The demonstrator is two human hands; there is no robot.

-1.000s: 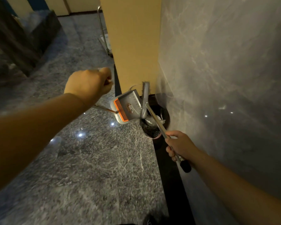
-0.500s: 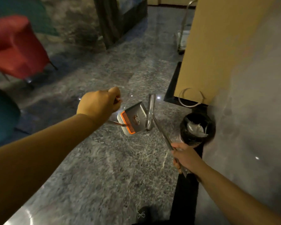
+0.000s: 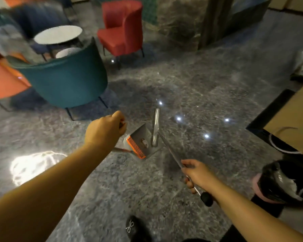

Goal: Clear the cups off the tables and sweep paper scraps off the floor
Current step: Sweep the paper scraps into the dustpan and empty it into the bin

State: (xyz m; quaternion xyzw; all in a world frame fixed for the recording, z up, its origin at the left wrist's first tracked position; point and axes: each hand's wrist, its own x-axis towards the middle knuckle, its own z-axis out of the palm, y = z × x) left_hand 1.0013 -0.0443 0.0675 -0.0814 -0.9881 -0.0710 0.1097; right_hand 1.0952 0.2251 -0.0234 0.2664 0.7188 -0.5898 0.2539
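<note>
Head view. Dustpan (image 3: pixel 140 140): grey, orange comb edge, held above the marble floor (image 3: pixel 182 95). Left hand (image 3: pixel 105 130): arm extended, fist curled round the dustpan's thin handle. Right hand (image 3: pixel 198 175): just right of the dustpan, fingers wrapped round the metal broom pole (image 3: pixel 168 149); broom head beside the dustpan. Black-lined bin (image 3: pixel 285 182): well right of the dustpan. Round desk (image 3: pixel 58 34): far beyond the dustpan, behind a teal chair (image 3: pixel 66 82).

A teal armchair (image 3: pixel 66 82) stands on the grey marble floor (image 3: pixel 182 88), its back toward the camera. Just behind it is a round white table (image 3: pixel 58 34), with a red armchair (image 3: pixel 122 28) beyond and to its right. An orange seat (image 3: pixel 3 81) sits at its left. Far right of it, a black-lined bin (image 3: pixel 285 182) stands below what may be a brown paper bag (image 3: pixel 294 123).
</note>
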